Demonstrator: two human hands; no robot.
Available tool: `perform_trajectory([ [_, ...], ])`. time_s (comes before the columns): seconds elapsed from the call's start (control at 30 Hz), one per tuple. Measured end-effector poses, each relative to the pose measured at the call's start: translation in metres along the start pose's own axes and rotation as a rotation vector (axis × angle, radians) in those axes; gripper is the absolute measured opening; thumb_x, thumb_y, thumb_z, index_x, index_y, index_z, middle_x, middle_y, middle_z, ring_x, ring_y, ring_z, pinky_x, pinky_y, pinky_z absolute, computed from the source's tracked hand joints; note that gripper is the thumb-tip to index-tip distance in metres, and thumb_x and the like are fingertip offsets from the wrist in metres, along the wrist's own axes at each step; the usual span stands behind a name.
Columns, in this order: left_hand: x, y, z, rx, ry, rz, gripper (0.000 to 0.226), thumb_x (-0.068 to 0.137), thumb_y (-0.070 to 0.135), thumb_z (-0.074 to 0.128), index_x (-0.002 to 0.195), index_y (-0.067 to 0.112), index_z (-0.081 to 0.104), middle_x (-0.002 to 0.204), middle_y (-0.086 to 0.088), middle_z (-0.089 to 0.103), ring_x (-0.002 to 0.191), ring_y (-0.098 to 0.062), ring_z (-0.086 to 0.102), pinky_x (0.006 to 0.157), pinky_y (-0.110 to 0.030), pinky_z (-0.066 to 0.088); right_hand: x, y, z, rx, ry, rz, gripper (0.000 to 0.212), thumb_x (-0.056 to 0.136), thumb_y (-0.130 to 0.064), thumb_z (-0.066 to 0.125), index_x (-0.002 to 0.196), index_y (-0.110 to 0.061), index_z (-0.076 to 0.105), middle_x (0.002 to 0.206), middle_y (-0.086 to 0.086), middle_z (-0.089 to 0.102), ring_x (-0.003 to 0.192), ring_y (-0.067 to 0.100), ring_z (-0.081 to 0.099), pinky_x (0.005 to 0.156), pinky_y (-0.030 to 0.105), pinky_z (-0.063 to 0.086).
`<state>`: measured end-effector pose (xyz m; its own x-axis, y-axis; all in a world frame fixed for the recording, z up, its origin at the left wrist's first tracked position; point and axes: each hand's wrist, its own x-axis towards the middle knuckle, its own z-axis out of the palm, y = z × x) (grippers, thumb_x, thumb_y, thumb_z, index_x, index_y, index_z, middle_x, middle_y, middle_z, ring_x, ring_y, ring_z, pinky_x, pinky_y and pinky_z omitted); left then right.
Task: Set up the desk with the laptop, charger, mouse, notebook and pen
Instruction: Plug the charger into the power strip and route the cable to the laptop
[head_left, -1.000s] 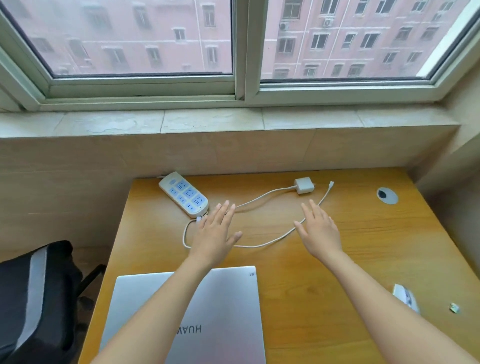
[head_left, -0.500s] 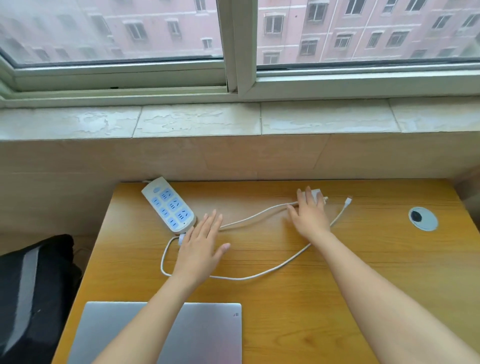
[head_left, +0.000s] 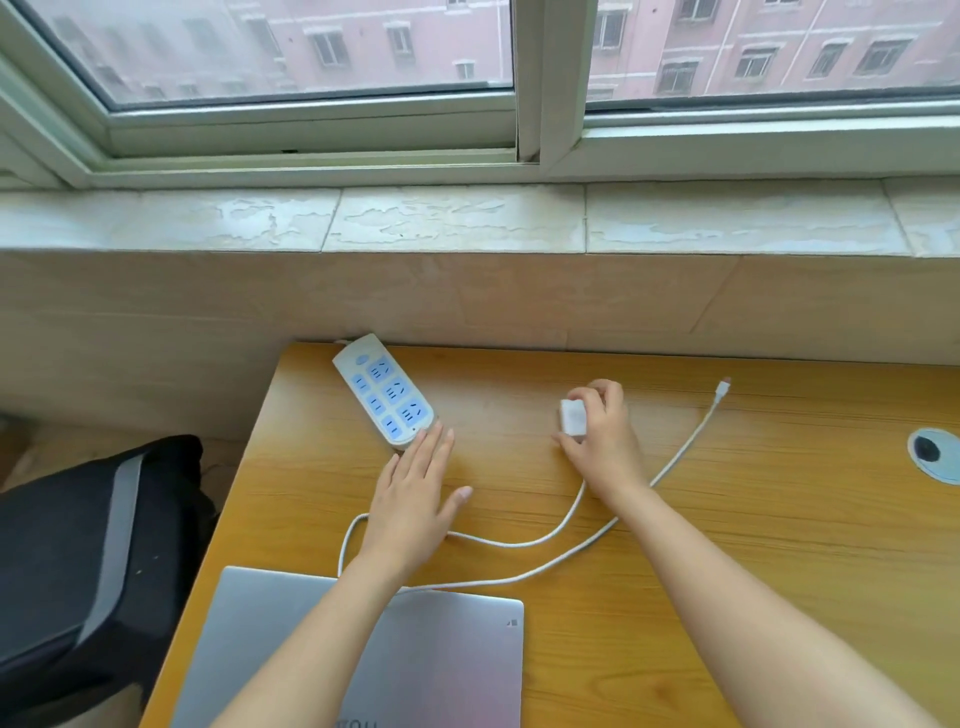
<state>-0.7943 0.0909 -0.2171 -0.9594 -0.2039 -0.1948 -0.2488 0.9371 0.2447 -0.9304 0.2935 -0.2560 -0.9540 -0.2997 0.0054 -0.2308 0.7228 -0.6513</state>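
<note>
Wooden desk (head_left: 779, 545) under a tiled sill and a window. Right-hand fingers (head_left: 605, 395) curled tight round the white charger brick (head_left: 573, 417), thumb beneath it, brick raised just off the wood at the middle of the desk. Right hand (head_left: 605, 441) closed on it. White cable (head_left: 524, 571) trailing from under that wrist, looping toward the near edge, free plug end lying far right. Left-hand fingers (head_left: 431, 447) flat and spread, tips touching the near end of the white power strip (head_left: 384, 397). Left hand (head_left: 415, 499) palm down over the cable, grasping nothing. Closed silver laptop (head_left: 441, 665) at the near edge, partly under the left forearm. Black bag (head_left: 93, 545) left of the desk.
</note>
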Motion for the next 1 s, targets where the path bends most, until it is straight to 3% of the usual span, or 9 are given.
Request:
perform_trajectory([
  [0.1,-0.006,-0.012,-0.002,0.004,-0.009,-0.022,0.070,0.097,0.050,0.037,0.153,0.028,0.001,0.160,0.010,-0.005,0.146,-0.008,-0.008,0.116,-0.032,0.003,0.002,-0.008,0.010,0.003,0.039,0.103,0.053,0.072,-0.019,0.079,0.118,-0.010,0.055,0.126,0.010,0.043,0.120,0.025,0.040,0.091,0.033,0.041],
  [0.17,-0.009,-0.023,-0.003,0.011,-0.010,-0.023,0.069,0.097,0.051,0.036,0.153,0.028,0.001,0.160,0.010,-0.005,0.146,-0.008,-0.009,0.116,-0.032,0.002,0.002,-0.012,0.013,0.030,-0.006,0.039,0.052,0.072,-0.015,0.078,0.118,-0.011,0.055,0.122,0.006,0.048,0.117,0.025,0.044,0.089,0.029,0.040],
  [0.27,-0.011,-0.040,-0.004,0.013,-0.009,-0.019,0.070,0.097,0.052,0.035,0.153,0.027,0.001,0.160,0.009,-0.006,0.145,-0.007,-0.010,0.116,-0.031,0.000,-0.002,-0.020,0.022,0.091,-0.133,-0.043,0.066,0.069,-0.010,0.074,0.130,-0.015,0.047,0.133,0.004,0.041,0.122,0.022,0.044,0.096,0.028,0.039],
  [0.37,-0.006,-0.062,-0.008,0.025,0.000,0.006,0.070,0.097,0.051,0.035,0.153,0.026,0.001,0.160,0.009,-0.006,0.145,-0.007,-0.010,0.116,-0.031,0.000,-0.008,-0.034,0.038,0.014,-0.058,0.141,0.077,0.070,-0.025,0.079,0.135,-0.012,0.042,0.137,0.007,0.039,0.125,0.025,0.039,0.099,0.034,0.037],
  [0.5,0.011,-0.082,-0.017,0.053,-0.001,0.043,0.069,0.098,0.051,0.035,0.153,0.025,0.002,0.160,0.007,-0.006,0.146,-0.009,-0.010,0.116,-0.032,0.001,-0.004,-0.050,0.048,-0.042,0.073,0.308,0.058,0.081,-0.030,0.069,0.129,-0.005,0.049,0.129,0.014,0.049,0.121,0.032,0.041,0.094,0.037,0.037],
  [0.7,0.038,-0.104,-0.020,0.051,-0.031,0.125,0.069,0.097,0.053,0.036,0.153,0.028,0.003,0.161,0.004,-0.006,0.146,-0.013,-0.008,0.117,-0.036,0.004,-0.003,-0.067,0.050,-0.171,0.106,0.542,0.060,0.077,-0.047,0.070,0.116,-0.003,0.057,0.125,0.016,0.052,0.119,0.034,0.042,0.091,0.039,0.039],
  [0.8,0.049,-0.109,-0.019,0.085,-0.077,0.191,0.066,0.097,0.053,0.034,0.152,0.036,0.001,0.161,0.001,-0.009,0.147,-0.016,-0.010,0.117,-0.039,0.004,-0.004,-0.067,0.047,-0.181,0.051,0.480,0.058,0.075,-0.049,0.071,0.117,-0.011,0.057,0.117,0.010,0.062,0.109,0.031,0.053,0.083,0.039,0.046],
  [0.9,0.059,-0.118,-0.017,0.139,-0.145,0.233,0.063,0.097,0.055,0.030,0.150,0.041,-0.001,0.160,-0.002,-0.014,0.146,-0.020,-0.015,0.118,-0.043,0.001,0.003,-0.080,0.047,-0.117,-0.027,0.300,0.057,0.071,-0.042,0.077,0.117,-0.015,0.057,0.115,0.004,0.062,0.105,0.025,0.056,0.085,0.040,0.048],
  [1.0,0.063,-0.127,-0.013,0.152,-0.169,0.245,0.063,0.096,0.058,0.030,0.149,0.045,0.000,0.159,-0.007,-0.016,0.145,-0.028,-0.016,0.117,-0.050,0.001,0.014,-0.102,0.048,0.023,-0.118,0.158,0.053,0.064,-0.030,0.085,0.107,-0.020,0.056,0.108,-0.002,0.059,0.099,0.016,0.054,0.083,0.032,0.046],
])
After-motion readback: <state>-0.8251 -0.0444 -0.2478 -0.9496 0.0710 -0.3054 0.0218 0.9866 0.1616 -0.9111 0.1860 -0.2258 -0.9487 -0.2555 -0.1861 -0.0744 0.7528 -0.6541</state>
